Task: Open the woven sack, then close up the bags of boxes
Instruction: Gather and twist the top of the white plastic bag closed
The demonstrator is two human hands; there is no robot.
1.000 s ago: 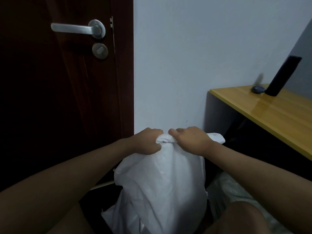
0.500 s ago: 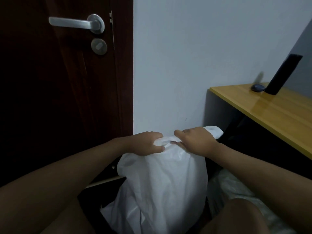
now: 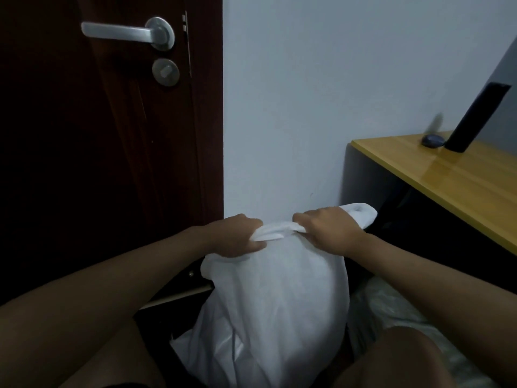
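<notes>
A full white woven sack (image 3: pixel 277 298) stands upright on the floor between my knees, against the wall. Its mouth is bunched into a twisted roll at the top. My left hand (image 3: pixel 237 236) grips the left end of that roll with curled fingers. My right hand (image 3: pixel 327 229) grips the right part, and a loose end of sack cloth (image 3: pixel 361 212) sticks out past it. What is inside the sack is hidden.
A dark wooden door (image 3: pixel 112 135) with a metal lever handle (image 3: pixel 126 32) fills the left. A yellow-topped desk (image 3: pixel 453 177) juts in at the right, carrying a black slab (image 3: pixel 475 119) and a small dark object (image 3: pixel 433 140). A clear plastic bag (image 3: pixel 391 312) lies beside my right knee.
Both hands have drawn slightly apart along the bunched sack mouth, stretching the roll between them. The sack top has sunk a little lower.
</notes>
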